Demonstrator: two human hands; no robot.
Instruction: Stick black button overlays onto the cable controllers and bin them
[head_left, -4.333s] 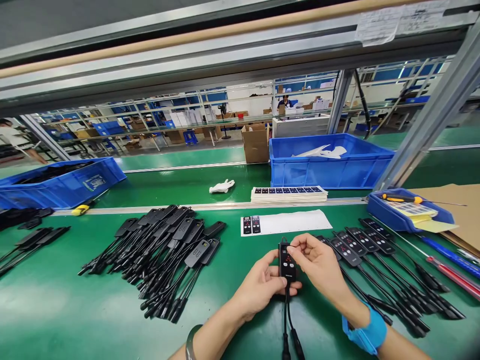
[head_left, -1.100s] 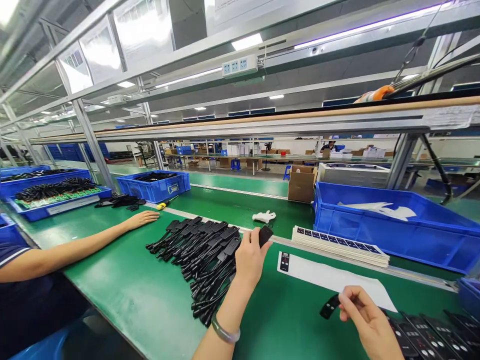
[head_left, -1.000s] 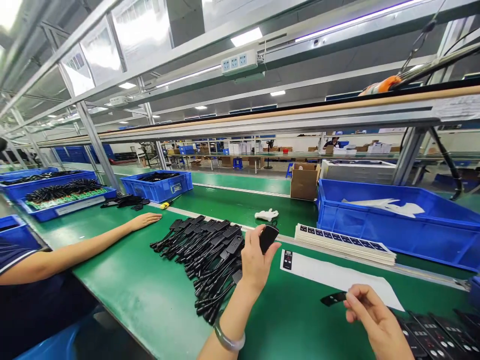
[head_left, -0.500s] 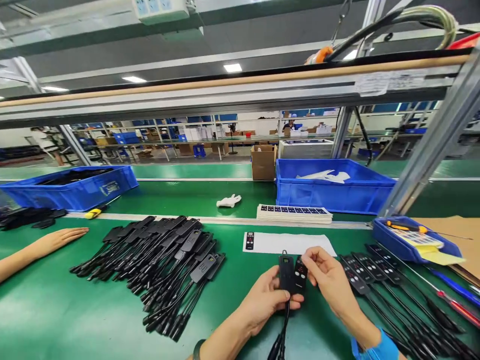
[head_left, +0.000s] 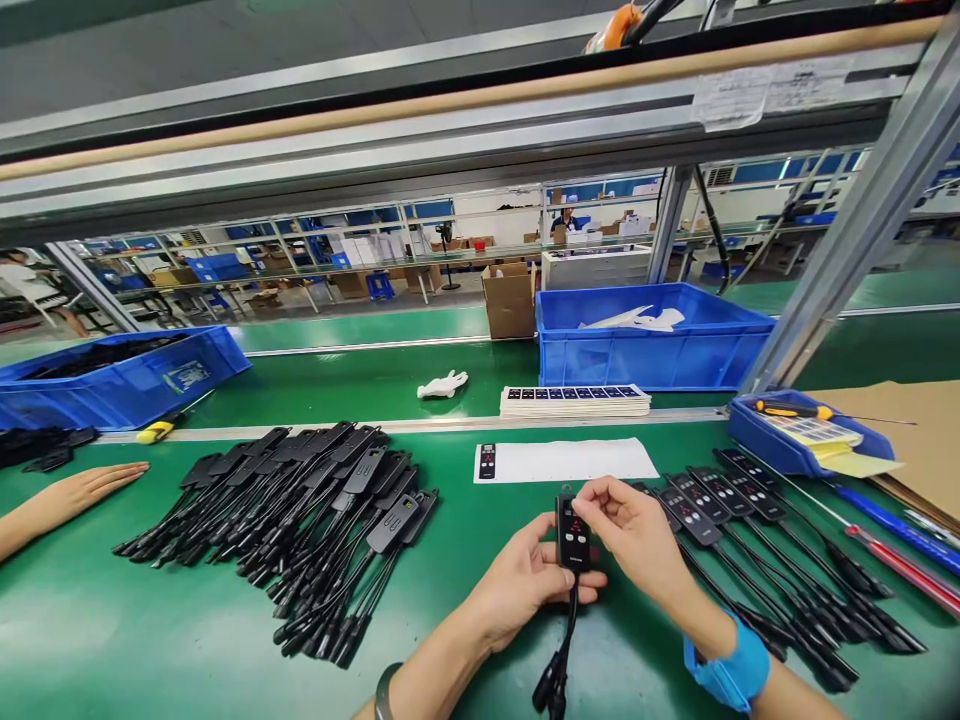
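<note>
My left hand grips a small black controller, its cables hanging down over the green bench. On the controller's face lies a black label with red and white marks. The thumb and finger of my right hand pinch the label's upper part. Behind my hands is a white backing sheet with one label at its left end. Many controllers with cables are piled to the left. Labelled controllers lie to the right.
Another person's hand rests at the left. Beyond are a left blue bin, a white glove, stacked label sheets and a right blue bin. A small blue tray, screwdriver and pens lie right.
My right hand has moved left and brought the label from beside the controller onto its face. The view has tilted down slightly.
</note>
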